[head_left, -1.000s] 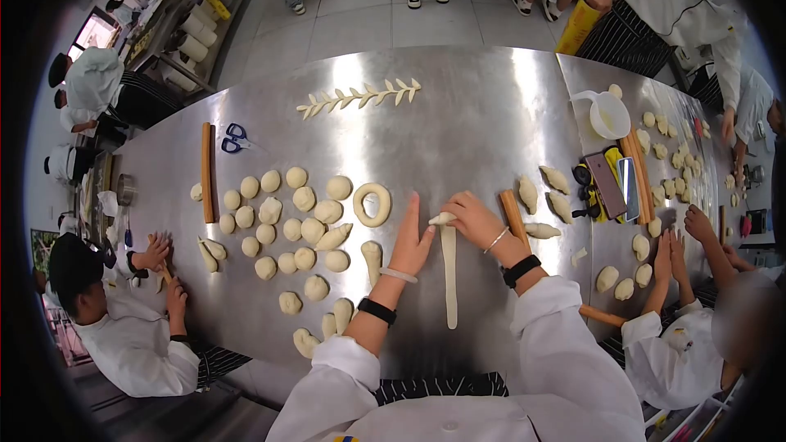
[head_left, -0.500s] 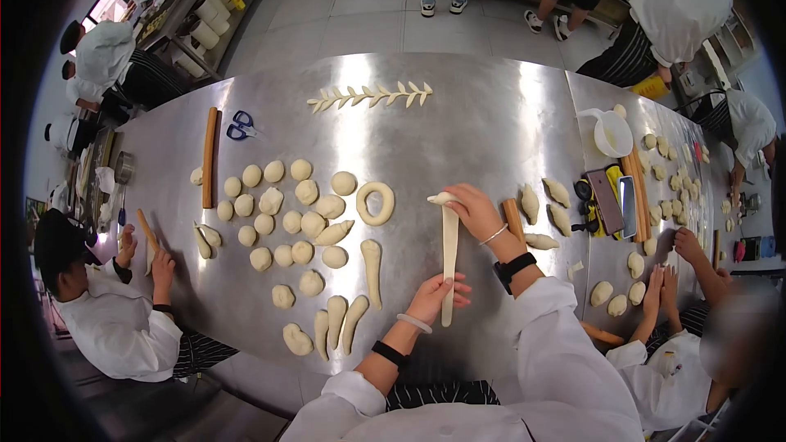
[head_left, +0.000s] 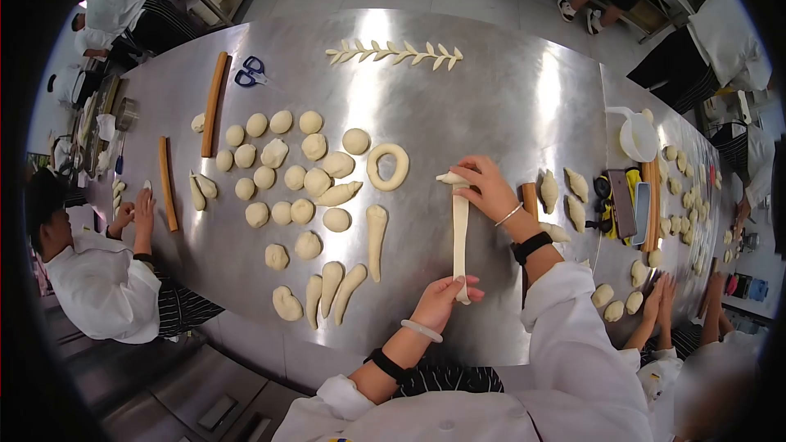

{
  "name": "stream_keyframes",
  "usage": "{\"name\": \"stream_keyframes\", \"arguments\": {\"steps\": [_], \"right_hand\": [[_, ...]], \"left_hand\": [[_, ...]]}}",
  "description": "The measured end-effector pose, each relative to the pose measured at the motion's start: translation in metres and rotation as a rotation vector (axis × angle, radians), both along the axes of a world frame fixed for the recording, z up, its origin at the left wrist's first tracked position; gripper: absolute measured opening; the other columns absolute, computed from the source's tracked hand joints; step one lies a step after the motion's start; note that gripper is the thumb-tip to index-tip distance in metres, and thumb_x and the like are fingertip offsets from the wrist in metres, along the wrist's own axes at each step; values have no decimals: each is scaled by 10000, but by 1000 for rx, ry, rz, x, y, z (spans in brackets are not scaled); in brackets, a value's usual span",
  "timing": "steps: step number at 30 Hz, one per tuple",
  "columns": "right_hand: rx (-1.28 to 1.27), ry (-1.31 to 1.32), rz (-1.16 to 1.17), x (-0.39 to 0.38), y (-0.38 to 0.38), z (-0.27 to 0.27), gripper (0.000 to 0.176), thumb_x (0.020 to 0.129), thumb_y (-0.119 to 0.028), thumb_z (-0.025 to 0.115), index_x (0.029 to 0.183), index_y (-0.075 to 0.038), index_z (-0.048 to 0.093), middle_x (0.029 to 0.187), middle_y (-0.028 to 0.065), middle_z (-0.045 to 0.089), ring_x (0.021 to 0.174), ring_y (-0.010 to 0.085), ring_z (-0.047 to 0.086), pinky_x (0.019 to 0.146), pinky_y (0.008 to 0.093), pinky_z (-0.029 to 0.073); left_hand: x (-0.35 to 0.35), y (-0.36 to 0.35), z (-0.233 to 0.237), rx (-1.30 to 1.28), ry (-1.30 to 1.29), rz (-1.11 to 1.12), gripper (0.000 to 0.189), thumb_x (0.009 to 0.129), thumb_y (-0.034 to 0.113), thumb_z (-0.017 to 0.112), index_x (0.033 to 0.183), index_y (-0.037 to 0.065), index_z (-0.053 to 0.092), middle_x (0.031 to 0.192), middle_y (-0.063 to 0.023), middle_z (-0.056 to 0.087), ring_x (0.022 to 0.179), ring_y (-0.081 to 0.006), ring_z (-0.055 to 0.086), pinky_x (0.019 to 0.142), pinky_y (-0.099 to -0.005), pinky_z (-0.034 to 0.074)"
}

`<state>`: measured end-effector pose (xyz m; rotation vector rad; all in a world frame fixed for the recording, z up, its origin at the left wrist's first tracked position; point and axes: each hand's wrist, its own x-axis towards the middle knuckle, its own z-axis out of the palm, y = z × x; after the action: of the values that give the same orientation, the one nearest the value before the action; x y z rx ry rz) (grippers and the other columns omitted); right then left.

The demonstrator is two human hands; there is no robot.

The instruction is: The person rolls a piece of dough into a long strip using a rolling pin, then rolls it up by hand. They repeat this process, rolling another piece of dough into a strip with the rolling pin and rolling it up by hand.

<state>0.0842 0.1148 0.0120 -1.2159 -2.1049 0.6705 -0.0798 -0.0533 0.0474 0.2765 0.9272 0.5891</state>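
A long flat strip of dough [head_left: 460, 233] runs between my two hands, with its far end rolled into a small pointed coil. My right hand [head_left: 485, 187] has its fingers closed over that coil. Near my body, my left hand [head_left: 440, 301] pinches the strip's lower end between thumb and fingers. To the left of the strip lie a dough ring [head_left: 388, 167], a tapered dough piece [head_left: 377, 241] and several round dough balls [head_left: 310, 147]. A rolling pin [head_left: 530, 200] is just right of my right wrist, partly hidden by the arm.
A dough leaf branch [head_left: 395, 54] lies at the far side of the steel table [head_left: 467, 106]. Blue-handled scissors [head_left: 250, 72] and rolling pins [head_left: 214, 105] are at left. Rolled dough pieces [head_left: 549, 191], phones [head_left: 642, 213] and a white plastic container [head_left: 637, 137] are at right. Co-workers work on both sides.
My view has shifted. My left hand is now nearer the strip's lower end, still holding it. The left co-worker has let go of a rolling pin, which now lies on the table.
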Motion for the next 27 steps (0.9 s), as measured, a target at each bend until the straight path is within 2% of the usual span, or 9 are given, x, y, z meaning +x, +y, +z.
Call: {"name": "stream_keyframes", "arguments": {"steps": [2, 6, 8, 10, 12, 15, 19, 21, 27], "right_hand": [[-77, 2, 10, 7, 2, -6, 292, 776, -119, 680, 1057, -67, 620, 1046, 57, 556, 951, 262, 519, 832, 367, 429], [-327, -1, -57, 7, 6, -7, 345, 790, -114, 666, 1124, -53, 605, 1054, 73, 554, 968, 270, 514, 869, 359, 429], [-275, 14, -70, 4, 5, -7, 313, 786, -113, 670, 1086, -50, 608, 1050, 75, 553, 966, 274, 514, 856, 363, 432], [-227, 30, -84, 3, 2, -7, 282, 781, -113, 674, 1048, -47, 610, 1047, 76, 553, 964, 278, 514, 843, 368, 436], [-133, -136, 54, 4, 0, 0, 272, 770, -115, 685, 1021, -57, 596, 1025, 81, 543, 953, 286, 515, 821, 374, 436], [-169, -226, 83, 0, -8, 12, 263, 760, -126, 695, 999, -68, 602, 1015, 85, 538, 936, 288, 510, 807, 378, 435], [-156, -168, 89, -1, -16, 11, 261, 763, -116, 682, 1010, -73, 610, 1008, 81, 539, 911, 281, 509, 810, 386, 433], [-164, -53, 81, 1, -18, 15, 236, 771, -93, 659, 1000, -67, 610, 1007, 86, 538, 911, 288, 507, 810, 382, 432], [-164, -66, 67, 4, -17, 6, 220, 793, -68, 632, 1011, -44, 609, 986, 101, 552, 935, 291, 514, 825, 369, 434]], "left_hand": [[-1, 1, 7, -49, -29, -10, 313, 976, 251, 445, 1094, -7, 578, 839, -90, 656, 798, -164, 613, 809, -287, 464], [-1, 2, 7, -112, -31, -8, 313, 970, 260, 459, 1083, -4, 585, 791, -79, 647, 734, -152, 603, 733, -273, 476], [-1, 1, 6, -118, -32, -1, 314, 967, 266, 467, 1082, -2, 585, 778, -76, 643, 688, -146, 595, 675, -266, 477], [0, 1, 7, -120, -29, -9, 312, 968, 266, 463, 1082, 2, 586, 779, -74, 644, 681, -143, 593, 671, -262, 475], [1, -1, 7, -121, -28, -19, 311, 970, 266, 459, 1081, 6, 587, 780, -72, 644, 674, -141, 591, 667, -258, 472], [5, 0, 9, -128, -6, -10, 313, 975, 264, 444, 1087, 8, 586, 777, -69, 643, 659, -132, 585, 659, -252, 468], [5, -2, 6, -109, -7, -18, 320, 981, 262, 428, 1101, 6, 580, 776, -72, 644, 642, -123, 577, 645, -246, 461], [5, -4, 4, -118, -2, -18, 323, 982, 263, 427, 1105, 5, 578, 775, -74, 644, 639, -122, 575, 640, -244, 459], [6, -3, 7, -119, 22, -11, 328, 982, 263, 425, 1107, 0, 575, 769, -82, 641, 634, -130, 572, 636, -246, 455]]}}
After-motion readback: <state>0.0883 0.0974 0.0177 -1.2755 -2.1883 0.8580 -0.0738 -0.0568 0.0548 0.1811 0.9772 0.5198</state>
